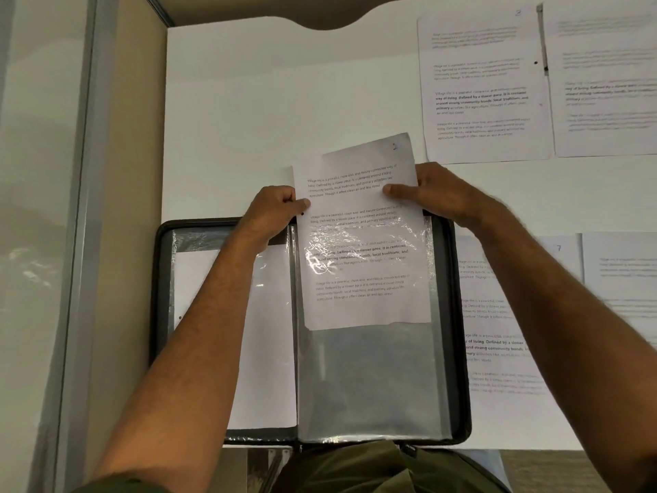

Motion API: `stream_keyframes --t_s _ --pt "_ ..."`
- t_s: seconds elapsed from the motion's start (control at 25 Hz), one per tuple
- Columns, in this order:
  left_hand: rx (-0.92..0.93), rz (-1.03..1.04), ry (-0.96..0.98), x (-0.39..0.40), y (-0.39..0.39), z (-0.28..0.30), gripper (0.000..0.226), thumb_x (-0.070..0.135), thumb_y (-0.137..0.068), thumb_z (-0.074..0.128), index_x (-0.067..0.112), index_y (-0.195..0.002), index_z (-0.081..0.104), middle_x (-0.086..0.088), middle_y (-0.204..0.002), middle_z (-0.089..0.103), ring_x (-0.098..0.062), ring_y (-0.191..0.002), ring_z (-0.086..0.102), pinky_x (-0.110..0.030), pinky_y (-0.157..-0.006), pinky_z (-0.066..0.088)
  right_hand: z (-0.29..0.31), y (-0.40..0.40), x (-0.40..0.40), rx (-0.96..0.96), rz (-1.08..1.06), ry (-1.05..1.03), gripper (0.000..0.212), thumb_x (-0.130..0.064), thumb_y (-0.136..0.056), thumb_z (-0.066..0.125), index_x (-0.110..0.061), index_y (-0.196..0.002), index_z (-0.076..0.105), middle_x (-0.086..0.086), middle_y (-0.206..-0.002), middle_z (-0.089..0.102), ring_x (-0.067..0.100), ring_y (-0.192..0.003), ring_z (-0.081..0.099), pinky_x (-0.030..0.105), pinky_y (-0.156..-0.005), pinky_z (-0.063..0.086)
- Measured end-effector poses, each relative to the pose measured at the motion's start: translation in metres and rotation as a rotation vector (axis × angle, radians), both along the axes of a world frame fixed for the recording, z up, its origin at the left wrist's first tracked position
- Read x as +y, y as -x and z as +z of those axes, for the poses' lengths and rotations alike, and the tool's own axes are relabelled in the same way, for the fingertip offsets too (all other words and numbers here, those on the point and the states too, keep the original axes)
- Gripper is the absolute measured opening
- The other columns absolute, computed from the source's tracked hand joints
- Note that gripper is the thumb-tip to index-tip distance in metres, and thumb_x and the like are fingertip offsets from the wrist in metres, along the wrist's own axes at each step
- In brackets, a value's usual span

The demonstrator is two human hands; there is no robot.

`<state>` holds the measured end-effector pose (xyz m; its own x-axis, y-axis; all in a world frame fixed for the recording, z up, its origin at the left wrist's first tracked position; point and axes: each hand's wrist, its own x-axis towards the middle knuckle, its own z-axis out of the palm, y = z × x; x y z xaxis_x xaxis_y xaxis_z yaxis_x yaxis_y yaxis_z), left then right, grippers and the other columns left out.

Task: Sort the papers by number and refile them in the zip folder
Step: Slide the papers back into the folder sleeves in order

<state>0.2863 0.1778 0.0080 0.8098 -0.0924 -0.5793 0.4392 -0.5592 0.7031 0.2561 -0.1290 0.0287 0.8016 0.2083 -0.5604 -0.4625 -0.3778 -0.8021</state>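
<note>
We see a matt paper sheet (359, 193) in a glossy, crinkled clear-plastic sleeve (369, 378); the folder (460, 386) rim looks dark and matt, and the white surface (266, 112) is smooth.

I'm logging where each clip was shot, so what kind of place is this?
Probably an office desk: a white desktop beside a partition, printed sheets spread out, and an open zip folder with clear sleeves.
</note>
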Motion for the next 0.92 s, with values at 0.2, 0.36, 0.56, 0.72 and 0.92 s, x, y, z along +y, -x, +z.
stream_keyframes --t_s 0.2,0.36,0.56,0.72,0.92 --pt "0.019 -0.008 0.031 -0.002 0.001 0.002 0.025 0.023 -0.097 0.069 -0.001 -0.104 0.072 -0.006 -0.094 0.072 -0.011 -0.076 0.059 -0.025 -0.073 0.05 -0.002 -0.001 0.0 -0.049 0.036 0.092 0.029 -0.038 -0.099 0.07 -0.015 -0.114 0.076 0.001 -0.103 0.079 0.02 -0.092 0.076 0.033 -0.083 0.062" --pt "-0.007 0.105 0.085 -0.007 0.0 0.003 0.014 0.018 -0.097 0.068 0.005 -0.097 0.072 0.002 -0.08 0.068 0.003 -0.056 0.056 -0.012 -0.06 0.045 -0.003 -0.004 -0.006 0.031 0.242 0.21 0.032 -0.041 -0.096 0.072 -0.014 -0.114 0.073 0.009 -0.105 0.077 0.028 -0.098 0.073 0.044 -0.093 0.057" --pt "0.015 0.014 0.035 -0.006 0.002 0.002 0.015 0.016 -0.096 0.069 0.013 -0.081 0.07 0.0 -0.085 0.071 -0.007 -0.07 0.06 -0.017 -0.067 0.05 -0.002 -0.005 0.001 -0.085 0.059 0.144 0.027 -0.039 -0.095 0.075 -0.015 -0.108 0.073 0.0 -0.098 0.077 0.019 -0.089 0.074 0.038 -0.081 0.059" --pt "0.06 -0.031 0.015 -0.004 0.001 0.003 0.012 0.016 -0.094 0.068 0.008 -0.102 0.075 -0.005 -0.1 0.075 -0.015 -0.083 0.065 -0.025 -0.077 0.053 -0.006 -0.008 0.003 -0.169 -0.011 0.133 0.015 -0.033 -0.097 0.073 -0.02 -0.104 0.075 0.003 -0.1 0.076 0.018 -0.09 0.072 0.034 -0.08 0.058" --pt "-0.024 0.046 0.049 -0.008 0.003 -0.001 0.015 0.029 -0.091 0.075 0.02 -0.082 0.068 -0.001 -0.075 0.056 -0.014 -0.07 0.051 -0.027 -0.07 0.044 -0.001 -0.012 0.001 -0.14 0.313 0.293 0.003 -0.027 -0.097 0.071 -0.027 -0.097 0.074 -0.012 -0.09 0.07 0.004 -0.081 0.062 0.026 -0.074 0.046"
